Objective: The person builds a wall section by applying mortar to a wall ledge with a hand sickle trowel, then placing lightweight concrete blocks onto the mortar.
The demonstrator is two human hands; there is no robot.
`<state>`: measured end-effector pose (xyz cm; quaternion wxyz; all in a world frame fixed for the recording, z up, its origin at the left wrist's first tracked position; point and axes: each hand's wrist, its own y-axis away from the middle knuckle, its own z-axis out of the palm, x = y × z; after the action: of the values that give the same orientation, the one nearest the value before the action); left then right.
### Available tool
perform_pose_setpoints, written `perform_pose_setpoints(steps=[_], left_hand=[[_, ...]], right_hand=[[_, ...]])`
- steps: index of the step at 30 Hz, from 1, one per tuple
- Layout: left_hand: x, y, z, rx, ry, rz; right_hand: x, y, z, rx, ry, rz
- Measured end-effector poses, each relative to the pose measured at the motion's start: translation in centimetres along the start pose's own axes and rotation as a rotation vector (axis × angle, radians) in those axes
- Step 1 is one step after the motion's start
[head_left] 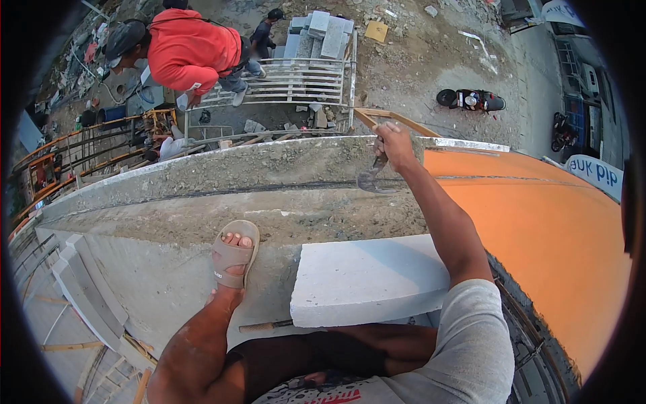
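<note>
My right hand (396, 145) is closed around the handle of a hand tool that looks like a claw hammer (374, 179). Its dark, curved metal head hangs below the fist, over the rough mortar-covered ledge (282, 209). Near my right forearm, a large white lightweight concrete block (367, 276) lies along the wall's near side. A wooden tool handle (259, 327) pokes out beside the block; the rest of that tool is hidden. My left hand is out of view.
My sandalled foot (235, 252) rests on the ledge. An orange wall panel (531, 209) lies to the right. Beyond the drop, a person in red (192, 50) and another person (264, 37) are by a metal scaffold (296, 81) with stacked blocks (326, 34). A motorcycle (471, 100) stands below.
</note>
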<state>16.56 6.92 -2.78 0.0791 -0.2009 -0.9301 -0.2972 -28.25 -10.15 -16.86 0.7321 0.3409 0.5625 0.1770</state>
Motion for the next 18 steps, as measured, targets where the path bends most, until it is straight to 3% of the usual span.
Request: perform_pose_setpoints(steps=[4, 6, 8, 10, 12, 13, 14, 18], left_hand=[[0.5, 0.2, -0.4, 0.034, -0.013, 0.045], [1.6, -1.0, -1.4, 0.191, 0.093, 0.134], [1.5, 0.2, -1.0, 0.148, 0.088, 0.109], [1.3, 1.0, -0.8, 0.098, 0.065, 0.075], [0.9, 1.3, -0.8, 0.067, 0.035, 0.056], [0.7, 1.3, -0.8, 0.055, 0.022, 0.054], [0.3, 0.8, -0.5, 0.055, 0.006, 0.051], [-0.1, 0.3, -0.2, 0.054, 0.009, 0.080]], right_hand=[[0.8, 0.8, -0.4, -0.012, 0.091, 0.034], [-1.6, 0.0, -0.5, -0.058, 0.071, -0.035], [-4.4, 1.7, 0.4, -0.052, 0.091, -0.035], [-5.9, 1.8, -0.7, -0.002, 0.006, -0.163], [-2.1, 1.3, -2.1, -0.023, 0.003, -0.170], [-0.1, 1.7, -2.5, 0.014, 0.008, -0.076], [-0.2, 1.5, -2.3, 0.047, 0.015, 0.006], [-1.4, 0.0, -1.4, 0.026, 0.119, -0.045]])
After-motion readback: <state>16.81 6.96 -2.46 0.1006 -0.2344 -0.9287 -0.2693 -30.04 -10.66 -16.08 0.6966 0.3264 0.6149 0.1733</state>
